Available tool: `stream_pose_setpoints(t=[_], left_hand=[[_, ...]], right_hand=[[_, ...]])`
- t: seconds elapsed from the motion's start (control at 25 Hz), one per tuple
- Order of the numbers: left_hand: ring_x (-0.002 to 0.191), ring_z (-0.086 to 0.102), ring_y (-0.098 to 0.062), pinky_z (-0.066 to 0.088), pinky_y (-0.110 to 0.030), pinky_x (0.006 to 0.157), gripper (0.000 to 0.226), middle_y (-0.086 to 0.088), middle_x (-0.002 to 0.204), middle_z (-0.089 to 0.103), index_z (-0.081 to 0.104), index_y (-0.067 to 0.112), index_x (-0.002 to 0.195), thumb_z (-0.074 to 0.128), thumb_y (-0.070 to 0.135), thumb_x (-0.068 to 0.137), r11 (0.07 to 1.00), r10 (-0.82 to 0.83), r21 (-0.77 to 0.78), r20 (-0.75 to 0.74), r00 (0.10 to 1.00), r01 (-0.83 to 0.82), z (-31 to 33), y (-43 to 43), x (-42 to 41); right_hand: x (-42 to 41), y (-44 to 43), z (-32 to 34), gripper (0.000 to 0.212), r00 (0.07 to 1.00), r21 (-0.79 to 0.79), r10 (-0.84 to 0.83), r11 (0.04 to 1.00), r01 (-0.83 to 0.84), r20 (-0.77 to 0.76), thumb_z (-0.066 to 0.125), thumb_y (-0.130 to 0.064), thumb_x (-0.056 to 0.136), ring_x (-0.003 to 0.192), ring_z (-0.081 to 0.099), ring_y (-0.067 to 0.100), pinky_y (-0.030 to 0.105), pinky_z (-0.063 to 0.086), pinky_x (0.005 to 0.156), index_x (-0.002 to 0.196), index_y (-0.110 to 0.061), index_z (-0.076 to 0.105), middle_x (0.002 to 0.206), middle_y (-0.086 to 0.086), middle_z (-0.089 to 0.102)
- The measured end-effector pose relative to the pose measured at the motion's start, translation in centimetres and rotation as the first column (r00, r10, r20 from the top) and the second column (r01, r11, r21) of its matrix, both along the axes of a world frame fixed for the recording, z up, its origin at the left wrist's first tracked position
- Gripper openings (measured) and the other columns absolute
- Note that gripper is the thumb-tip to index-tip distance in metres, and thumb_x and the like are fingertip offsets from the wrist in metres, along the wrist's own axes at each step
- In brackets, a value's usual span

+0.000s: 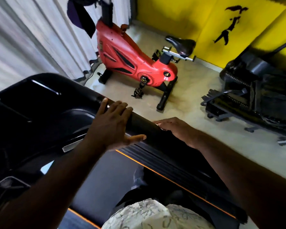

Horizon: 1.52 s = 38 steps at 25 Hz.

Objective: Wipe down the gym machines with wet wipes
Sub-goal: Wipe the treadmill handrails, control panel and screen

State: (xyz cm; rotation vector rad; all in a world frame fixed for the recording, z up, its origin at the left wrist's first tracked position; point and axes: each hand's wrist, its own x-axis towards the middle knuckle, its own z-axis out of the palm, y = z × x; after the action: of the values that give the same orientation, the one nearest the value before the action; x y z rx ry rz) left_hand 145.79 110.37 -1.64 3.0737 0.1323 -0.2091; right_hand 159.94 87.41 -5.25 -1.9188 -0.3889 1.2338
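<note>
White curtain (23,38), left background. Yellow wall (180,22) bearing a black painted figure (229,23). Pale floor (196,100). Dark purple cloth (80,17), hanging before the curtain.

The pale, glossy floor (193,90) runs from a curtain on the left to a yellow wall on the far right. A red bike (132,63) stands on it in the far middle, on two black crossbar feet. A cable (91,75) trails on the floor by the bike's left foot. A dark machine (254,90) sits at the right, well apart from the bike. The black treadmill (172,164), with an orange-edged deck, fills the near side.
</note>
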Motion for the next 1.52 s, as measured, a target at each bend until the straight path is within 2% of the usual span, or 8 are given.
stream_pose_setpoints(t=[0.32,0.44,0.56,0.68,0.88,1.28,1.4,1.52], left_hand=[[0.161,0.015,-0.027,0.013,-0.055,0.13,0.123,-0.009,0.175,0.015,0.026,0.013,0.165,0.032,0.1,0.078,0.95,0.305,-0.088,0.044,0.951,-0.301,0.4,4.2,-6.1],[0.16,0.02,-0.03,0.015,-0.053,0.13,0.122,-0.013,0.174,0.017,0.027,0.009,0.164,0.041,0.095,0.078,0.909,0.411,-0.108,0.059,0.91,-0.403,-0.5,4.2,-8.5],[0.16,0.02,-0.031,0.011,-0.05,0.13,0.117,-0.014,0.174,0.016,0.022,0.01,0.165,0.051,0.087,0.082,0.876,0.474,-0.117,0.024,0.88,-0.468,-1.3,3.4,-10.5],[0.159,0.022,-0.03,0.01,-0.049,0.131,0.11,-0.013,0.173,0.019,0.022,0.01,0.165,0.055,0.079,0.086,0.865,0.499,-0.062,0.009,0.866,-0.498,-1.9,1.8,-11.5],[0.158,0.025,-0.03,0.011,-0.051,0.131,0.103,-0.014,0.17,0.029,0.022,0.009,0.164,0.061,0.069,0.089,0.854,0.52,0.045,-0.018,0.854,-0.519,-2.2,-0.2,-12.0],[0.154,0.033,-0.025,0.013,-0.046,0.131,0.101,-0.009,0.165,0.04,0.034,0.013,0.161,0.067,0.065,0.08,0.789,0.613,0.053,0.007,0.79,-0.612,-1.8,-1.1,-10.7],[0.153,0.034,-0.023,0.015,-0.042,0.13,0.099,-0.006,0.163,0.042,0.038,0.016,0.159,0.071,0.063,0.078,0.773,0.634,0.003,0.002,0.773,-0.634,-0.9,-1.0,-10.7],[0.151,0.037,-0.021,0.023,-0.044,0.128,0.092,-0.004,0.161,0.046,0.041,0.02,0.158,0.072,0.058,0.08,0.779,0.625,-0.044,-0.015,0.78,-0.625,-0.1,-0.4,-10.7]], right_hand=[[-0.4,13.7,2.2,0.029,0.997,0.136,0.073,0.988,-0.073,0.003,0.052,-0.009,0.107,0.092,0.068,-0.012,0.008,0.046,0.085,0.128,-0.02,0.068,0.11,-0.006,0.074],[-0.6,17.4,2.4,0.033,0.957,0.149,0.148,0.971,-0.188,0.248,0.054,-0.015,0.109,0.11,0.063,-0.009,0.001,0.043,0.093,0.139,-0.013,0.066,0.133,-0.003,0.069],[-1.7,18.0,2.0,0.035,0.805,0.174,0.176,0.929,-0.326,0.567,0.055,-0.017,0.109,0.126,0.052,-0.015,0.019,0.039,0.116,0.142,-0.011,0.064,0.143,-0.004,0.061],[-3.0,16.1,1.6,0.045,0.542,0.175,0.292,0.739,-0.651,0.788,0.057,0.001,0.103,0.146,0.042,0.0,0.026,0.03,0.125,0.146,-0.01,0.059,0.153,0.0,0.053],[-2.4,12.1,1.4,0.058,0.167,-0.064,0.435,0.469,-0.881,0.885,0.058,0.006,0.097,0.156,0.03,0.014,0.024,0.017,0.129,0.151,-0.014,0.055,0.161,0.002,0.047],[-1.3,10.4,0.0,0.045,0.103,-0.032,0.354,0.356,-0.934,0.93,0.049,-0.009,0.106,0.155,0.034,0.017,0.037,0.023,0.129,0.15,-0.013,0.056,0.158,0.002,0.051],[-2.0,12.4,-0.2,0.046,0.112,-0.051,0.359,0.415,-0.908,0.927,0.052,-0.015,0.107,0.157,0.029,0.02,0.042,0.024,0.128,0.153,-0.014,0.052,0.162,0.001,0.046],[-2.4,15.2,0.1,0.063,0.033,-0.212,0.443,0.492,-0.844,0.896,0.033,-0.049,0.108,0.161,0.012,0.017,0.044,0.019,0.129,0.164,-0.022,0.031,0.173,-0.005,0.022]])
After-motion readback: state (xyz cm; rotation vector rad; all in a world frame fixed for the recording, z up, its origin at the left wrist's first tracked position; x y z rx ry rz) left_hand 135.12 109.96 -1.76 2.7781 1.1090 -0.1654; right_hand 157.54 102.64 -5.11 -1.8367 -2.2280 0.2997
